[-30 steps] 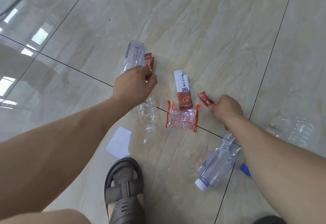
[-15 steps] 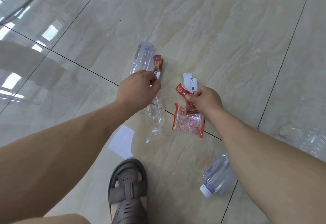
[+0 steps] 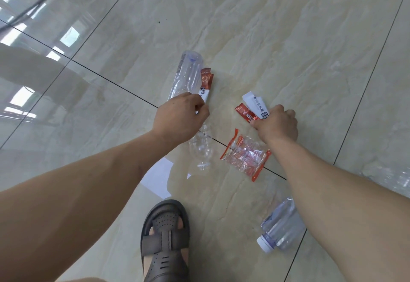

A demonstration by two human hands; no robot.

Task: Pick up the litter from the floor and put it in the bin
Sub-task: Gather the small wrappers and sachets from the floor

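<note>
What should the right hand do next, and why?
Probably lift. The right hand is closed over the red sachet and the white packet, so raising both clears it to reach the clear wrapper lying just below.

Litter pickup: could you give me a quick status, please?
Left hand shut on clear bottle and sachet. Right hand shut on two sachets. Orange wrapper, capped bottle on floor. Bin unseen.

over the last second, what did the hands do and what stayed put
The right hand, already pinching the small red sachet, crossed leftward to the white-and-red sachet and closed on it too. The left hand kept gripping the clear bottle and another sachet. The clear wrapper and capped bottle stayed on the floor.
</note>
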